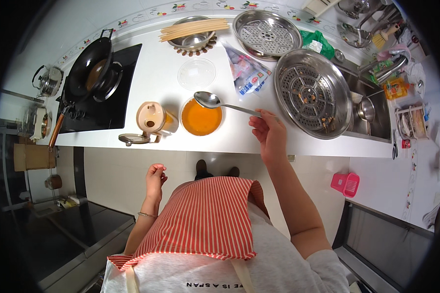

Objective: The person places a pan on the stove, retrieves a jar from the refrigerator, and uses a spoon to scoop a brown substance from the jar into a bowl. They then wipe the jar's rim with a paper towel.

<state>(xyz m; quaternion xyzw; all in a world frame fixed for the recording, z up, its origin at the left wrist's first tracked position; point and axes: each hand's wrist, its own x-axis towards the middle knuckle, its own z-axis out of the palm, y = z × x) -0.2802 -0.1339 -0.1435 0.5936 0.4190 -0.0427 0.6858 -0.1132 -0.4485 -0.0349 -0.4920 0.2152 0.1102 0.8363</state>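
My right hand [272, 135] grips a metal spoon [207, 99] by the end of its handle. The spoon's bowl hangs above the far edge of a round container of orange liquid [201, 118]; whether it touches the rim I cannot tell. In front of the counter's edge, my left hand [156, 179] is raised with loosely curled fingers and nothing visible in it. Left of the container stands a lidded pot [152, 117], its glass-topped lid [134, 138] tipped back toward the edge. Behind the container lies a clear plastic lid [197, 74].
A black wok [90, 69] tilts on the black cooktop [126, 84]. Bamboo skewers [194, 29] rest across a metal bowl [194, 41]. A plastic food bag [247, 71], a steamer tray [267, 33] and a large steamer pan [311, 93] stand right, beside the sink [376, 117].
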